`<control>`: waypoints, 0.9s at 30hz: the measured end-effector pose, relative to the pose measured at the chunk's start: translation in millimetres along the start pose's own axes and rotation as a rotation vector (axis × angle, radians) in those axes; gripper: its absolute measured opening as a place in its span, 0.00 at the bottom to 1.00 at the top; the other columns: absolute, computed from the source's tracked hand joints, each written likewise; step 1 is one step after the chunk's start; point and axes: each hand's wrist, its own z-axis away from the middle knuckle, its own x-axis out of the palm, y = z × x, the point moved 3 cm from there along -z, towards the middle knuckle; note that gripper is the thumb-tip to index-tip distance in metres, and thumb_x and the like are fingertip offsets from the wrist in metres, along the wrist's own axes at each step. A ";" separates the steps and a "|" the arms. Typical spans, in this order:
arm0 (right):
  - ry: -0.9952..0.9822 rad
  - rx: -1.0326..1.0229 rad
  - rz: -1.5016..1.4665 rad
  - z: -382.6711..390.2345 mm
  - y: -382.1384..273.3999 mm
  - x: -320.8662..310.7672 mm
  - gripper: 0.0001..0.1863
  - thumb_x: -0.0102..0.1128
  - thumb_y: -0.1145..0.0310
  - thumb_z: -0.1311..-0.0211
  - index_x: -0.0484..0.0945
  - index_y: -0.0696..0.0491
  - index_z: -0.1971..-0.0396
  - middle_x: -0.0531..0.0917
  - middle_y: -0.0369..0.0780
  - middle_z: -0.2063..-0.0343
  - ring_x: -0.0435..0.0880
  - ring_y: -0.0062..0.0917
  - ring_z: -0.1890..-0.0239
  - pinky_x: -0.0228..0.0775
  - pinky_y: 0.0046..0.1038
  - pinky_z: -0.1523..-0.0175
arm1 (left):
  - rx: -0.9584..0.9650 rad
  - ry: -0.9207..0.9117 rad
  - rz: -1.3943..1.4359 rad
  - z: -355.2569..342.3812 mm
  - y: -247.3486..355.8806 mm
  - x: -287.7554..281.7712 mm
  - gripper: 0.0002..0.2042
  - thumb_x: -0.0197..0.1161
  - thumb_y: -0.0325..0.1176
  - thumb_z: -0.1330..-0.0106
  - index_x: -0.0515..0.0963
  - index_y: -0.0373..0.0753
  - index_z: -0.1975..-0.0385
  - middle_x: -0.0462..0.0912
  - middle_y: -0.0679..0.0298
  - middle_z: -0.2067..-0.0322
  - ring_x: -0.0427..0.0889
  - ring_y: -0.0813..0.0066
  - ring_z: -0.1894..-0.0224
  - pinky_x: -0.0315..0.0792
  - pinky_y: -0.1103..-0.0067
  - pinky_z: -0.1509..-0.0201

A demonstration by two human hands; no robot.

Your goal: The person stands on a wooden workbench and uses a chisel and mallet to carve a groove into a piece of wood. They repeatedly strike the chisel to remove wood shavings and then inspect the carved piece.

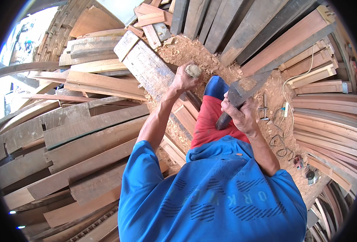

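My left hand is closed around a short, pale object with a rough round end, perhaps wood; the rest of it is hidden. It is over a worn, paint-stained plank. My right hand grips the dark handle of a tool with a broad, dark blade, which points up and away to the right and carries wood dust. The tool's handle end is over my red shorts. Wood shavings lie heaped around the plank.
Stacked boards fill the left, far side and right. A pale cord runs to a white power strip, with dark cables below. A small dark container sits at lower right. Offcuts lie beyond the plank.
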 end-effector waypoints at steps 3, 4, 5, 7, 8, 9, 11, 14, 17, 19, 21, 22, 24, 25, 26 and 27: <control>0.008 -0.003 -0.020 -1.5 -4.9 -4.4 0.14 0.72 0.66 0.36 0.79 0.58 0.57 0.84 0.35 0.72 0.83 0.17 0.71 0.78 0.24 0.64 | -0.015 -0.055 0.040 -4.0 -12.0 0.1 0.11 0.73 0.35 0.37 0.76 0.40 0.70 0.79 0.69 0.79 0.77 0.81 0.76 0.73 0.77 0.73; 0.011 -0.006 -0.020 -1.5 -5.6 -5.3 0.14 0.72 0.67 0.36 0.79 0.58 0.57 0.84 0.35 0.73 0.83 0.17 0.71 0.78 0.24 0.64 | -0.018 -0.074 0.041 -3.6 -14.7 -0.3 0.11 0.73 0.35 0.37 0.76 0.40 0.70 0.79 0.69 0.79 0.77 0.81 0.76 0.73 0.76 0.72; 0.019 -0.010 -0.018 -2.2 -6.0 -6.6 0.14 0.72 0.67 0.36 0.79 0.58 0.57 0.84 0.35 0.73 0.84 0.17 0.72 0.78 0.25 0.65 | -0.018 -0.096 0.042 -5.8 -9.9 -1.6 0.10 0.73 0.35 0.37 0.76 0.40 0.70 0.79 0.69 0.79 0.77 0.80 0.76 0.73 0.76 0.72; 0.022 -0.038 -0.006 -3.8 -6.3 -6.8 0.14 0.72 0.67 0.36 0.79 0.59 0.58 0.84 0.36 0.74 0.83 0.18 0.72 0.78 0.25 0.65 | -0.137 -0.116 0.023 -5.8 -3.4 -5.4 0.12 0.73 0.36 0.40 0.77 0.38 0.71 0.82 0.64 0.78 0.81 0.77 0.74 0.76 0.73 0.68; 0.018 -0.053 0.000 -4.4 -7.0 -6.6 0.14 0.72 0.67 0.36 0.79 0.59 0.58 0.84 0.36 0.74 0.83 0.18 0.72 0.78 0.25 0.65 | -0.196 -0.121 0.012 -4.9 1.7 -7.5 0.12 0.74 0.37 0.41 0.78 0.37 0.71 0.83 0.61 0.77 0.83 0.76 0.73 0.78 0.72 0.66; 0.020 -0.053 0.032 -4.6 -7.3 -7.2 0.14 0.71 0.67 0.36 0.79 0.59 0.58 0.85 0.37 0.74 0.83 0.18 0.72 0.78 0.25 0.64 | -0.196 -0.118 0.023 -4.6 2.8 -7.2 0.12 0.74 0.37 0.41 0.78 0.37 0.71 0.84 0.61 0.77 0.83 0.75 0.73 0.78 0.72 0.66; 0.022 -0.054 0.096 -4.8 -7.9 -7.8 0.13 0.71 0.68 0.36 0.79 0.59 0.58 0.85 0.37 0.75 0.84 0.18 0.72 0.78 0.25 0.63 | -0.196 -0.111 0.045 -3.9 3.9 -6.3 0.12 0.74 0.37 0.41 0.77 0.37 0.72 0.84 0.60 0.77 0.83 0.74 0.73 0.78 0.72 0.66; -0.016 -0.037 0.014 -4.1 -4.5 -6.5 0.11 0.70 0.69 0.37 0.80 0.59 0.60 0.85 0.37 0.75 0.83 0.18 0.72 0.78 0.25 0.61 | -0.104 -0.100 -0.001 -1.8 3.9 -3.8 0.12 0.73 0.37 0.40 0.78 0.37 0.70 0.85 0.59 0.76 0.84 0.73 0.73 0.78 0.73 0.65; -0.173 0.102 -0.143 -4.9 9.5 -7.9 0.10 0.68 0.70 0.37 0.79 0.58 0.62 0.85 0.37 0.76 0.83 0.19 0.73 0.78 0.25 0.60 | -0.009 -0.098 0.077 5.2 7.9 -0.3 0.12 0.74 0.36 0.41 0.78 0.37 0.68 0.84 0.60 0.77 0.83 0.75 0.73 0.78 0.72 0.64; -0.105 0.128 -0.079 -8.5 1.8 -13.8 0.09 0.68 0.70 0.37 0.79 0.58 0.62 0.84 0.37 0.77 0.83 0.19 0.73 0.78 0.26 0.61 | 0.049 -0.078 0.065 7.5 2.0 0.1 0.12 0.74 0.36 0.41 0.78 0.37 0.68 0.82 0.63 0.77 0.81 0.78 0.72 0.78 0.73 0.64; 0.017 0.111 -0.047 -14.9 -14.8 -22.4 0.09 0.69 0.70 0.37 0.79 0.58 0.64 0.83 0.36 0.77 0.82 0.18 0.75 0.76 0.25 0.65 | 0.158 -0.030 0.106 7.9 2.0 -3.9 0.12 0.75 0.36 0.41 0.78 0.37 0.70 0.82 0.65 0.77 0.80 0.80 0.73 0.77 0.75 0.65; 0.106 0.082 -0.045 -20.4 -25.4 -29.2 0.08 0.69 0.70 0.37 0.80 0.58 0.66 0.84 0.36 0.78 0.81 0.17 0.76 0.74 0.25 0.67 | -0.094 -0.100 0.146 7.0 -0.8 -7.7 0.13 0.75 0.35 0.40 0.76 0.37 0.72 0.82 0.68 0.78 0.79 0.83 0.73 0.76 0.78 0.67; 0.256 -0.018 -0.009 -34.5 -55.9 -36.2 0.08 0.70 0.69 0.37 0.81 0.58 0.68 0.84 0.36 0.79 0.81 0.16 0.77 0.73 0.24 0.70 | -0.167 -0.059 0.220 8.5 -5.1 -13.9 0.12 0.74 0.35 0.38 0.76 0.38 0.72 0.81 0.69 0.79 0.78 0.85 0.74 0.75 0.79 0.69; 0.328 -0.097 0.037 -46.2 -72.0 -37.4 0.09 0.70 0.69 0.37 0.80 0.58 0.68 0.84 0.36 0.79 0.81 0.16 0.76 0.73 0.24 0.69 | -0.173 -0.048 0.171 6.6 -9.3 -14.4 0.11 0.73 0.34 0.38 0.76 0.38 0.72 0.82 0.68 0.79 0.78 0.84 0.74 0.75 0.79 0.69; 0.374 -0.133 0.053 -58.0 -74.4 -36.7 0.08 0.69 0.69 0.36 0.80 0.57 0.67 0.84 0.36 0.78 0.82 0.16 0.76 0.74 0.25 0.68 | -0.134 -0.065 0.189 7.3 -9.7 -12.2 0.11 0.73 0.35 0.38 0.77 0.38 0.71 0.82 0.68 0.78 0.79 0.83 0.74 0.76 0.78 0.69; 0.417 -0.170 0.065 -70.7 -75.9 -34.8 0.07 0.67 0.69 0.34 0.79 0.56 0.65 0.84 0.36 0.77 0.82 0.16 0.75 0.75 0.26 0.67 | -0.103 -0.080 0.222 9.6 -11.3 -7.5 0.11 0.73 0.35 0.39 0.77 0.38 0.70 0.83 0.67 0.78 0.80 0.81 0.74 0.76 0.77 0.68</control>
